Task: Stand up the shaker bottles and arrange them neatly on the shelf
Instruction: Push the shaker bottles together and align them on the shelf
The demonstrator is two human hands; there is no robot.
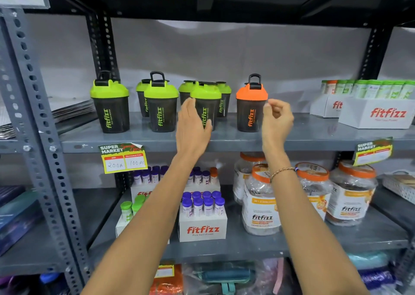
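1. the left hand (193,126) is spreading open, its thumb seeming to touch the front green shaker (205,105); the right hand (277,119) is hanging loosely curled and empty just beside the orange shaker (251,108).
2. all shakers are standing upright on the shelf (134,141).
3. a careless nudge is likely tipping the front one into the shakers crowding behind.
4. open room is lying between the orange shaker and the white boxes (377,115); the shelf lip is sitting close in front.

By your left fingers (190,106), each shaker (205,106) reads "fitfizz"; so does the orange one (251,112) beside your right fingertips (269,106). Below your left wrist, a tag (123,157) reads "SUPER MARKET", "200", "100". The boxes (202,228) and jars (261,216) read "fitfizz".
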